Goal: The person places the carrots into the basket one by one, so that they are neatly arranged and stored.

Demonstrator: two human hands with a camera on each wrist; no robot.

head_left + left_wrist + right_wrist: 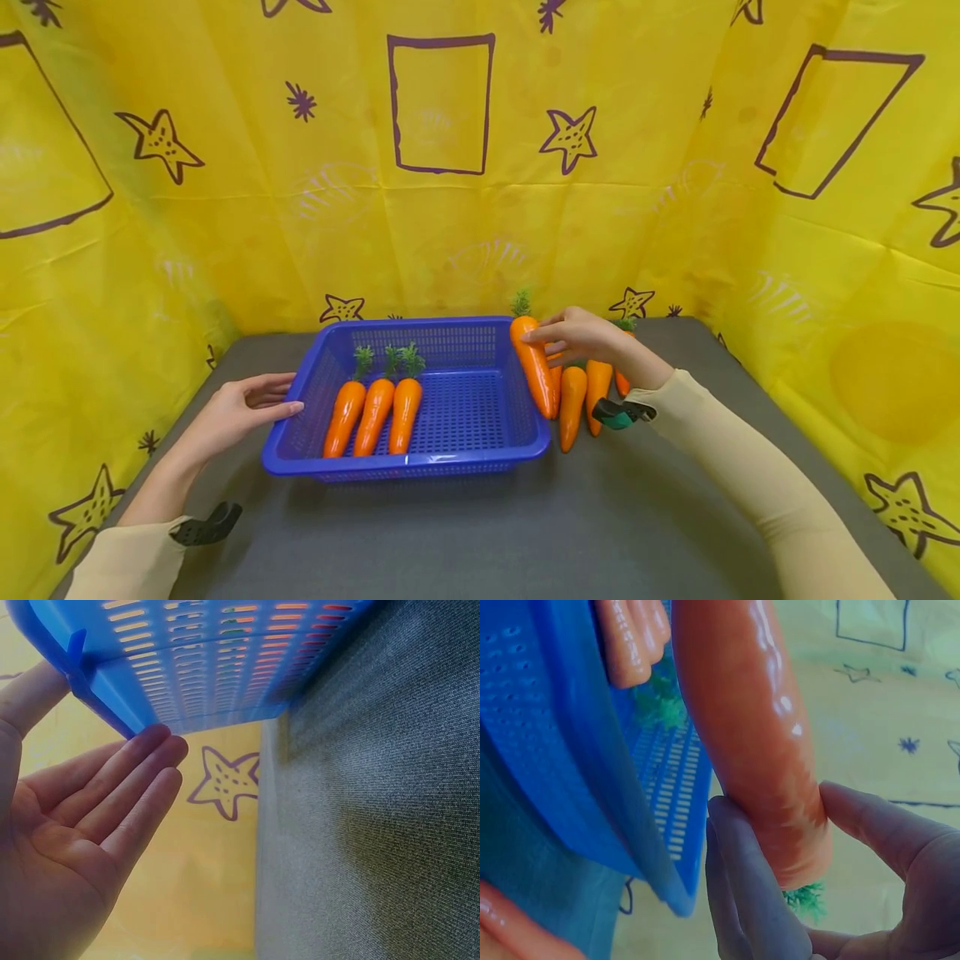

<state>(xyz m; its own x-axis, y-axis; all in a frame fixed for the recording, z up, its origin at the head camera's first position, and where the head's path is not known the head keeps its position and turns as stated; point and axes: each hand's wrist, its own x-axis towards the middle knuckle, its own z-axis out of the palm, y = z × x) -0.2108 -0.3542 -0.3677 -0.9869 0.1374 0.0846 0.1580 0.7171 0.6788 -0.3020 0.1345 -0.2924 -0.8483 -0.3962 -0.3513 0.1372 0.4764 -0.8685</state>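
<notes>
A blue plastic basket (465,459) with slotted walls holds three orange carrots (375,417) with green tops, side by side in its left half. At its left rim is my left hand (243,408), thumb over the edge and fingers straight along the outside. My right hand (577,335) pinches another carrot (534,367) near its top end, between thumb and fingers. That carrot hangs over the basket's right rim, its tip pointing down toward me. In the right wrist view the held carrot (750,735) fills the middle, its green tuft behind the fingers.
Several more carrots (573,408) lie on the dark grey table (480,533) just right of the basket, partly under my right hand and wrist. Yellow curtains (450,250) with drawn starfish close off the back and both sides.
</notes>
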